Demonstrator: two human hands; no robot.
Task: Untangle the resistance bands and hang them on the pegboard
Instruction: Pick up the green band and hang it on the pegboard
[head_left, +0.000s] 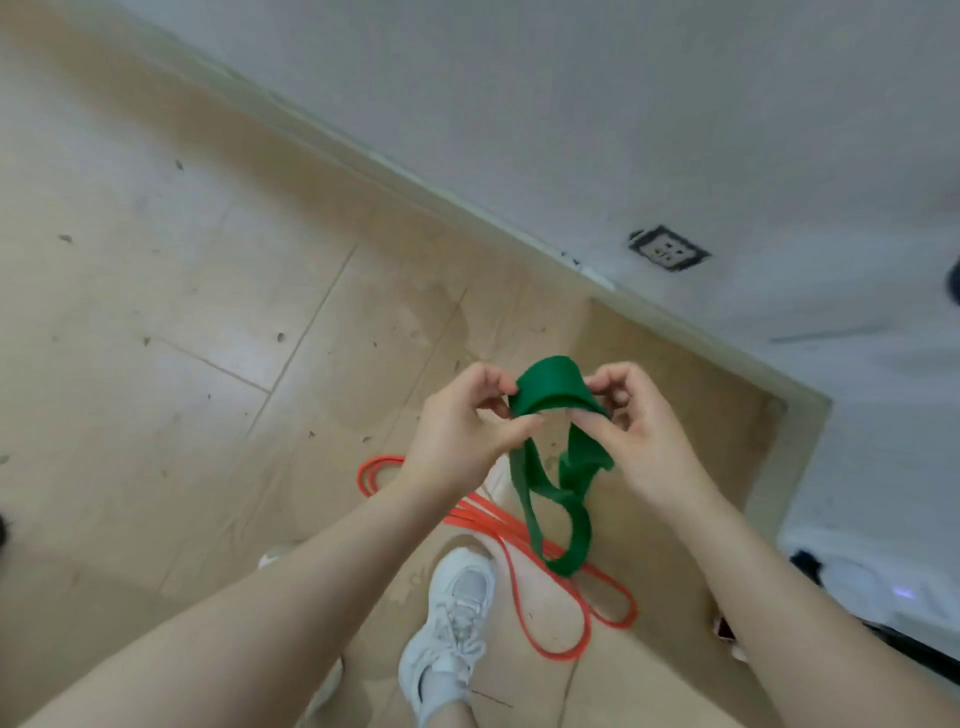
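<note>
My left hand (460, 434) and right hand (641, 428) both pinch the top of the green band (553, 392), which hangs over the orange band (524, 623) on the floor (182, 364).

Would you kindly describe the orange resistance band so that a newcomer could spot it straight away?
Look at the tan tiled floor near the corner of the white wall. Beside the white sneaker lies the thin orange rubber resistance band, looped flat on the tiles. Unlike the wide green fabric band, held up in both hands, it is narrow, orange and untouched.
</note>
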